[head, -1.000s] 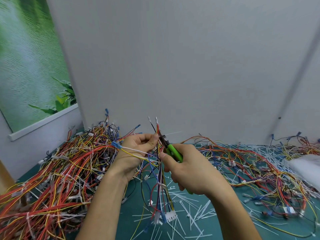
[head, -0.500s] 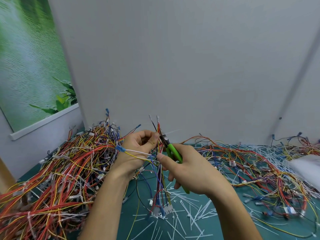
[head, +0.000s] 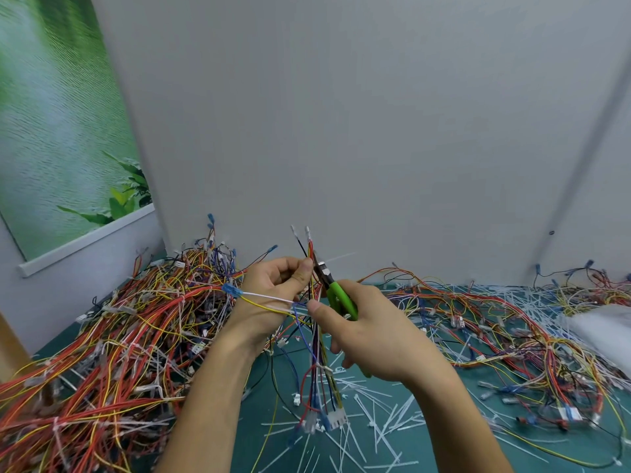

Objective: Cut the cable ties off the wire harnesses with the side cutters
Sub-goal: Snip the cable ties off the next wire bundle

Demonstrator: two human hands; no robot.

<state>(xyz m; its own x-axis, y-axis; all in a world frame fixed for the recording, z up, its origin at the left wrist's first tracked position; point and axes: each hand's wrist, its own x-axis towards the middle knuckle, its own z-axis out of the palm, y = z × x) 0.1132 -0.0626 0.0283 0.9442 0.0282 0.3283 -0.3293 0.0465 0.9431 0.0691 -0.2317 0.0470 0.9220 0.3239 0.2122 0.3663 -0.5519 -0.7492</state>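
Nearest, cut cable ties [head: 382, 428] litter the green mat [head: 259, 411]. Above them the wire harness [head: 319, 349] hangs upright, connectors down, pinched by the left hand [head: 269, 295] between thumb and curled fingers. The right hand [head: 372, 336] grips the green-handled side cutters [head: 338, 297], tip at the bundle just beside the left thumb. Beyond: a dense harness pile [head: 119, 336] at left, a looser tangle [head: 512, 322] at right, then a grey wall [head: 341, 131].

A workbench: green mat [head: 426, 448] heaped with wire harnesses [head: 112, 353], clipped ties [head: 386, 418].
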